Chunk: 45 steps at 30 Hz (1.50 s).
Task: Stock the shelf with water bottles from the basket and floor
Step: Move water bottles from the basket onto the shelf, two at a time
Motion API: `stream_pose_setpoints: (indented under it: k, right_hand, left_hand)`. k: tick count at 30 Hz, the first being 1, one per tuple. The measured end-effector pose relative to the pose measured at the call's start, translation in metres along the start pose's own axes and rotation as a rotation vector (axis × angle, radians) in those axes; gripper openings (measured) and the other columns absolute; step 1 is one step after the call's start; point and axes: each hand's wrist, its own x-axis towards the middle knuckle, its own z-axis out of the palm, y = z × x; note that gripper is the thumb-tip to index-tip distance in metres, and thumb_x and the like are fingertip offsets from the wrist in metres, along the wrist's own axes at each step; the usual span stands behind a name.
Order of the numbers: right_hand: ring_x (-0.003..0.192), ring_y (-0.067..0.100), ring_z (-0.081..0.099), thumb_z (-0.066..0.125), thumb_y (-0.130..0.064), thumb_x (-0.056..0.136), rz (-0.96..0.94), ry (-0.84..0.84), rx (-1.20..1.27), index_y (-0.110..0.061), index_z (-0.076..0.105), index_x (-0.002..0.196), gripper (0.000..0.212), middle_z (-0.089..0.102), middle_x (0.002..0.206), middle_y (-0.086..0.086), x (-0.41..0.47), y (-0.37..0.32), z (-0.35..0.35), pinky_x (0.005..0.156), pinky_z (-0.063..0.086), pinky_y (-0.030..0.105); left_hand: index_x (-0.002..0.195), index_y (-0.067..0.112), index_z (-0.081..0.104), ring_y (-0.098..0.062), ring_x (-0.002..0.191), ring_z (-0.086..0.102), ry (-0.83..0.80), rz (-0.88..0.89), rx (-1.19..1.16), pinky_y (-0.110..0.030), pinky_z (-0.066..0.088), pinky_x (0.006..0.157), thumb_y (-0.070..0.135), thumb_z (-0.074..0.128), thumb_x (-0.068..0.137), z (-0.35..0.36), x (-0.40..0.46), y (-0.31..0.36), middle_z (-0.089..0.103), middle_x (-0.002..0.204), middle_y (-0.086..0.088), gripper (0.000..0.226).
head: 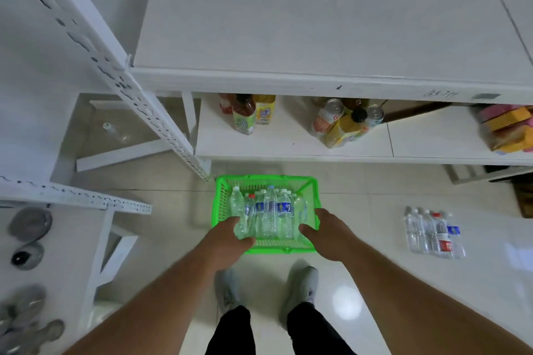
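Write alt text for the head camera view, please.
Both hands reach into a green basket of water bottles on the floor: the left hand grips one bottle, the right hand reaches in. More bottles lie on the floor to the right, below white shelves.

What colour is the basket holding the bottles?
Bright green basket, clearest in the head view.

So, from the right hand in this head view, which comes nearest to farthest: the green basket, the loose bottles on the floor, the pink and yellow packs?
1. Green basket: under the right hand.
2. Loose bottles: floor, off to the right.
3. Pink and yellow packs: lower shelf, far right.
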Motion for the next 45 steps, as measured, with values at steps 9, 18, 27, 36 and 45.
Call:
stream_pose_setpoints:
  k: [9, 18, 27, 36, 45]
  right_hand:
    - [0.106, 0.026, 0.061, 0.060, -0.052, 0.091, 0.102, -0.036, 0.281, -0.012, 0.037, 0.148, 0.073, 0.061, 0.127, 0.010, 0.186, 0.051, 0.062, 0.083, 0.040, 0.024]
    - [0.087, 0.031, 0.062, 0.063, -0.046, 0.092, 0.097, 0.017, 0.345, 0.001, 0.060, 0.122, 0.056, 0.066, 0.105, 0.021, 0.375, 0.095, 0.157, 0.077, 0.050, 0.035]
    - [0.056, 0.015, 0.047, 0.063, -0.050, 0.089, 0.120, -0.027, 0.356, -0.003, 0.065, 0.097, 0.048, 0.052, 0.067, 0.002, 0.476, 0.112, 0.214, 0.045, 0.033, 0.022]
    - [0.059, 0.021, 0.054, 0.081, -0.058, 0.069, 0.148, 0.012, 0.361, -0.004, 0.064, 0.094, 0.062, 0.059, 0.074, 0.006, 0.500, 0.119, 0.232, 0.050, 0.039, 0.026]
    - [0.054, 0.018, 0.063, 0.084, -0.044, 0.069, 0.091, 0.092, 0.477, -0.012, 0.074, 0.079, 0.035, 0.068, 0.063, 0.001, 0.468, 0.128, 0.227, 0.049, 0.049, 0.024]
  left_hand:
    - [0.145, 0.014, 0.045, -0.020, 0.120, 0.060, 0.063, -0.157, -0.247, -0.024, 0.045, 0.091, 0.054, 0.074, 0.079, 0.090, 0.152, -0.034, 0.057, 0.140, -0.008, 0.082]
    - [0.148, 0.013, 0.040, -0.023, 0.124, 0.057, 0.061, -0.194, -0.273, -0.017, 0.039, 0.072, 0.057, 0.074, 0.078, 0.209, 0.327, -0.073, 0.050, 0.147, -0.009, 0.090]
    - [0.150, 0.014, 0.035, -0.027, 0.131, 0.051, 0.061, -0.218, -0.268, -0.030, 0.043, 0.095, 0.069, 0.074, 0.068, 0.266, 0.433, -0.100, 0.045, 0.152, -0.011, 0.106]
    - [0.143, 0.011, 0.045, -0.014, 0.084, 0.063, 0.125, -0.264, -0.187, -0.018, 0.041, 0.058, 0.060, 0.081, 0.066, 0.279, 0.465, -0.102, 0.061, 0.133, -0.008, 0.099]
    - [0.127, 0.011, 0.060, -0.024, 0.109, 0.064, 0.092, -0.214, -0.338, -0.030, 0.050, 0.086, 0.046, 0.085, 0.068, 0.256, 0.423, -0.112, 0.065, 0.129, -0.008, 0.073]
